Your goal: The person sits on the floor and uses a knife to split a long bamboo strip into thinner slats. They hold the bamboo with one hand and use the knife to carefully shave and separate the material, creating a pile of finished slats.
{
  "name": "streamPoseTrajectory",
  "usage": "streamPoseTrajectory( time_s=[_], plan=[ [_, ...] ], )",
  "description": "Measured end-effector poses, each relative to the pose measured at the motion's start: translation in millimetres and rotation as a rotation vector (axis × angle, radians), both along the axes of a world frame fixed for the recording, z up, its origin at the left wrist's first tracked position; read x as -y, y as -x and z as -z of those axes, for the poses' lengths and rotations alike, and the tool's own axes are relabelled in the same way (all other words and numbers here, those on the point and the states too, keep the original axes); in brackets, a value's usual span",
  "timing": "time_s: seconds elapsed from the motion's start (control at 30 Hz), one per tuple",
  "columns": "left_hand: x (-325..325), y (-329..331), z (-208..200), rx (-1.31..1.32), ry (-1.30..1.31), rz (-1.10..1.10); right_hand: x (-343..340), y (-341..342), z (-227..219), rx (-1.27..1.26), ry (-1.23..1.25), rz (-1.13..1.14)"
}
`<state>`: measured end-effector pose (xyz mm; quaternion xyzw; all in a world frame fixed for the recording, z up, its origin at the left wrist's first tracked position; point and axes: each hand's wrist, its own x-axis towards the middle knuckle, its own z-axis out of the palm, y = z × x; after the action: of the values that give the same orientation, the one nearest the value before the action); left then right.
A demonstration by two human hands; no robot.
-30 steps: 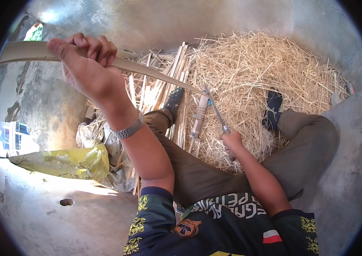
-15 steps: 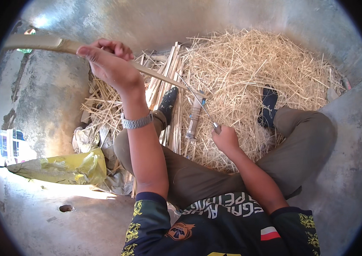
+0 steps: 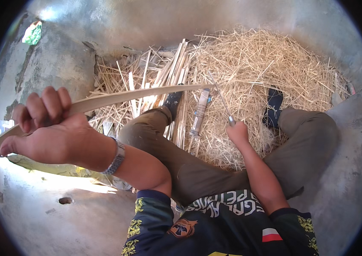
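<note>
My left hand point(image 3: 59, 126), with a metal-banded wristwatch, is raised at the left and closed round a long pale strip point(image 3: 134, 93) that looks like bamboo. The strip narrows to the right. Its tip meets or lies just beside the thin blade of a knife point(image 3: 222, 100); actual contact I cannot tell. My right hand point(image 3: 237, 133) grips the knife's short handle, the blade slanting up and left. Between my legs, below the strip's tip, lies a brownish bar with bands round it point(image 3: 199, 113); its kind is unclear.
A large heap of straw-like shavings point(image 3: 257, 64) spreads between and beyond my feet. Long split strips point(image 3: 180, 64) lie left of it. My bent legs point(image 3: 304, 141) frame the work area. A concrete wall point(image 3: 155, 21) curves behind. A small hole point(image 3: 66, 200) marks the floor at lower left.
My left hand has swung left and toward me with the strip, which now lies nearer level. My right hand and the knife have shifted slightly to the right.
</note>
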<state>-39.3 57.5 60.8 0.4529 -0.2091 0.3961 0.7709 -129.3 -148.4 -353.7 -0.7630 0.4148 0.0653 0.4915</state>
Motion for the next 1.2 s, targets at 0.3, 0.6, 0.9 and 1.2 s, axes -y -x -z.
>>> streamPoseTrajectory(
  time_s=[0.3, 0.6, 0.9, 1.2],
  plan=[
    [-48, 19, -4, 0.057, 0.051, -0.209, -18, 6, -65, 0.21, 0.234, -0.176],
    [-154, 55, 2, 0.213, -0.064, 0.509, 2, 13, -13, -0.007, 0.199, 0.134],
    [-125, 4, -2, 0.159, -0.015, 0.391, -8, -3, -15, 0.299, -0.056, 0.294],
    [-6, -20, 16, 0.02, -0.006, 0.107, -17, -8, 7, 0.19, -0.468, 0.493]
  ],
)
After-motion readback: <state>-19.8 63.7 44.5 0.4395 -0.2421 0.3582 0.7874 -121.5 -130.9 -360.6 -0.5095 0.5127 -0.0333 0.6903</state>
